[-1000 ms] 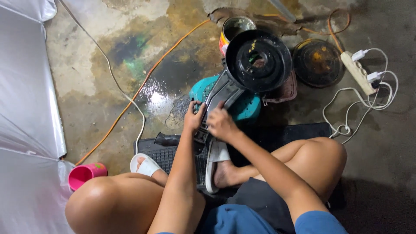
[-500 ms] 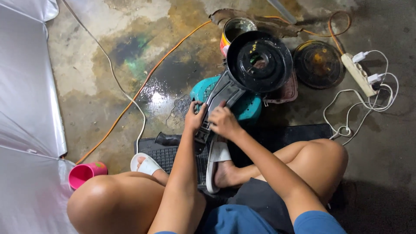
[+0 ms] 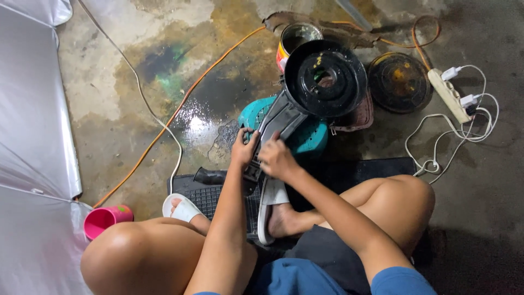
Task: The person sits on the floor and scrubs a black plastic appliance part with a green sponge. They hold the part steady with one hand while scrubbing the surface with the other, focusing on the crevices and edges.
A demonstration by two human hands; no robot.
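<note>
Both hands, left [image 3: 243,153] and right [image 3: 277,158], grip neck of one black fan housing [image 3: 322,79] on floor; one tin can [image 3: 292,41] just behind, one round grille [image 3: 398,82] beside, one pink cup [image 3: 103,220] well apart.

From my feed I find only one package: an open round tin can [image 3: 295,42] with a red and yellow label band on its side, standing on the floor just behind the black round housing [image 3: 326,78], touching its far-left rim. Its inside looks dark. I see no signs and no screens anywhere around that housing.
</note>
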